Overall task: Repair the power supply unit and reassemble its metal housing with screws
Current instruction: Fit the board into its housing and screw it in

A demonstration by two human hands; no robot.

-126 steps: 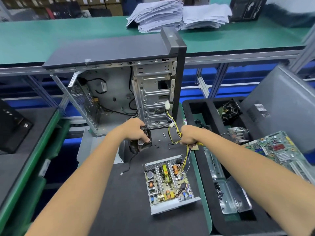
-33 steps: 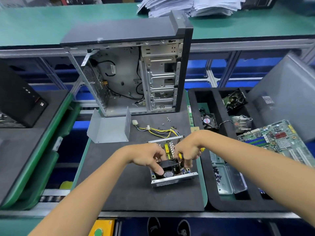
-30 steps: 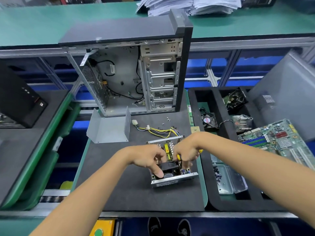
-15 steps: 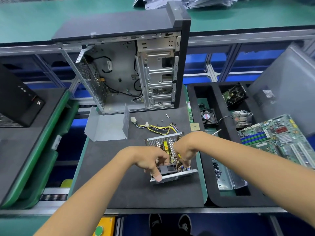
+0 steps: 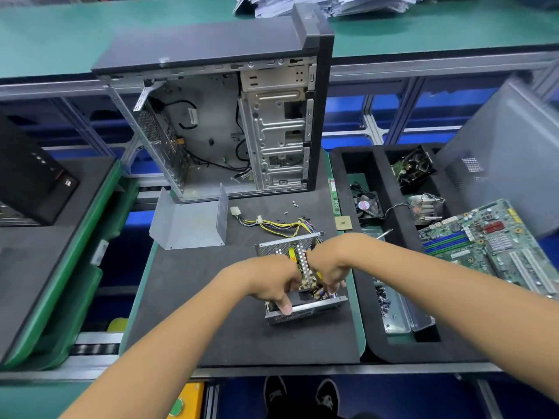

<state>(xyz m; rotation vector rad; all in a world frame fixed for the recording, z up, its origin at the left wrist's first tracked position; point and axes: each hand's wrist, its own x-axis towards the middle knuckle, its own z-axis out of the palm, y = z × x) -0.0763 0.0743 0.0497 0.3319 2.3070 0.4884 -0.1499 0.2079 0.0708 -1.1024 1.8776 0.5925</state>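
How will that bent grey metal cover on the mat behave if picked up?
The metal cover is thin folded sheet, so probably light yet fairly stiff. Its upright flange looks like an easy grip. Bare edges may be sharp, and the smooth finish could slide on the mat.

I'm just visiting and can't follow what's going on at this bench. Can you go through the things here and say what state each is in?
Power supply unit: cover off, circuit board exposed.
Metal cover: lying apart on the mat.
Computer case: upright, side open, mostly gutted.
Loose screws: scattered on the mat.
Left hand: fingers on the unit's near edge.
Right hand: reaching into the unit, grip hidden.
Motherboard: removed, resting at the tray.
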